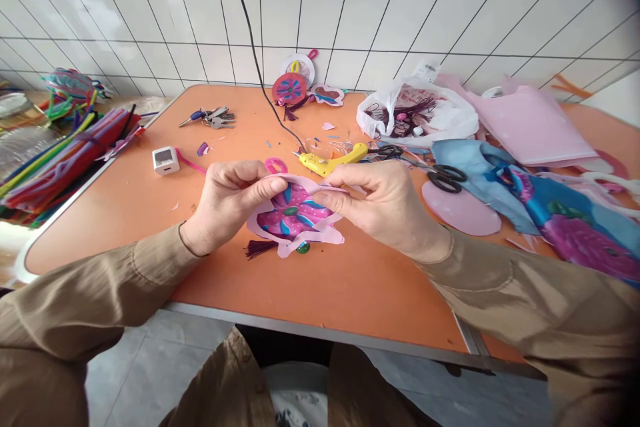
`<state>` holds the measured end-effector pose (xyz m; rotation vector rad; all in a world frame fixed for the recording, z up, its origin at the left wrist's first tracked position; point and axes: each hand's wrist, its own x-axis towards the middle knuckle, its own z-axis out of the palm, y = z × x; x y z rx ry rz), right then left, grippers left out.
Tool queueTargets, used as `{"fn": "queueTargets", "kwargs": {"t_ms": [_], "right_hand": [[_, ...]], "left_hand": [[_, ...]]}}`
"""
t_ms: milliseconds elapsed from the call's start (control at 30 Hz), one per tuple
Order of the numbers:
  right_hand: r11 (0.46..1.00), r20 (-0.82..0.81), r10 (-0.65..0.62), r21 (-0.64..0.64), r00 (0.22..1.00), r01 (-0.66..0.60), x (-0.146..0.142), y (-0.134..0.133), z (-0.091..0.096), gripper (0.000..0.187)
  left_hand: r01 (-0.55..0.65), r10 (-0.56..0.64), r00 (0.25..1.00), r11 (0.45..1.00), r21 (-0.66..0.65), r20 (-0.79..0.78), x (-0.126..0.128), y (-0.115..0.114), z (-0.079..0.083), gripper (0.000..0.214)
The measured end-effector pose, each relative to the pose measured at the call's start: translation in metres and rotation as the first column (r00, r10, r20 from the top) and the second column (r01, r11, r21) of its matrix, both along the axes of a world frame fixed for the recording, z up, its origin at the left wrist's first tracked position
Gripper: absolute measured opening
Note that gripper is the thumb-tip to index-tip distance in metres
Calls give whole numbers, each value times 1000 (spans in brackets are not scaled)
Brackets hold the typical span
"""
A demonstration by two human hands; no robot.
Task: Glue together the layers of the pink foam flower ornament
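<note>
Between my two hands is a fabric flower ornament (295, 215), pink and blue with a green centre and a pale pink wavy border. My left hand (233, 203) pinches the upper left of that border between thumb and fingers. At the upper right, my right hand (387, 203) pinches the same border. A pink loop (275, 165) sticks out above the ornament. Below it show a dark purple tassel (261, 249) and a green bead (303, 248). Just beyond my fingers lies a yellow glue gun (334, 160) with its cord running up the wall.
Scissors (447, 178) lie on the right by a pink oval (463, 208) and blue floral fabric (575, 213). Behind stand a white plastic bag (415, 110) and finished-looking ornaments (290, 88). Keys (213, 117), a white charger (165, 160) and pipe cleaners (70, 153) are left on the orange table (350, 293).
</note>
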<state>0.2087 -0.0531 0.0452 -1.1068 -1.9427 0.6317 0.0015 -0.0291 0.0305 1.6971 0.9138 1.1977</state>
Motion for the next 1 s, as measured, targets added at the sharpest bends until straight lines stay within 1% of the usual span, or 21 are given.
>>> {"fn": "queueTargets", "kwargs": {"t_ms": [133, 233, 367, 433, 500, 533, 600, 667, 733, 833, 900, 1000], "right_hand": [[999, -50, 38, -7, 998, -39, 2, 4, 0, 32], [999, -48, 47, 20, 998, -46, 2, 5, -2, 28], [998, 31, 4, 61, 1000, -6, 3, 4, -3, 32], [999, 49, -27, 44, 998, 25, 3, 4, -3, 35], [1000, 42, -27, 14, 999, 26, 2, 6, -3, 36], [1000, 24, -11, 6, 1000, 11, 2, 6, -4, 34], [999, -21, 29, 15, 999, -29, 1, 8, -4, 23], [997, -55, 44, 62, 998, -40, 0, 7, -6, 10], [991, -46, 25, 135, 999, -19, -3, 6, -8, 4], [966, 3, -23, 258, 1000, 21, -5, 4, -12, 9], [942, 25, -50, 333, 998, 39, -6, 4, -15, 11], [909, 49, -69, 414, 996, 42, -6, 5, -19, 12]], "left_hand": [[12, -12, 1000, 1000, -16, 4, -1, -1, 4, 28], [70, -72, 997, 996, -48, -40, -2, -2, 8, 30], [91, -97, 993, 993, -79, -74, -3, 0, 9, 29], [111, -118, 992, 986, -123, -54, -2, 2, 9, 26], [129, -137, 990, 976, -177, -36, -1, 4, 9, 25], [126, -136, 990, 972, -197, -37, 0, 4, 9, 25], [97, -114, 991, 971, -219, -66, 2, 3, 8, 24], [57, -85, 990, 972, -229, -116, 4, 1, 7, 23], [41, -82, 984, 969, -242, -160, 6, -1, 5, 21], [82, -135, 971, 963, -255, -196, 8, -3, 4, 20], [122, -179, 961, 958, -259, -212, 9, -4, 6, 22], [146, -214, 948, 951, -273, -237, 10, -6, 12, 37]]}}
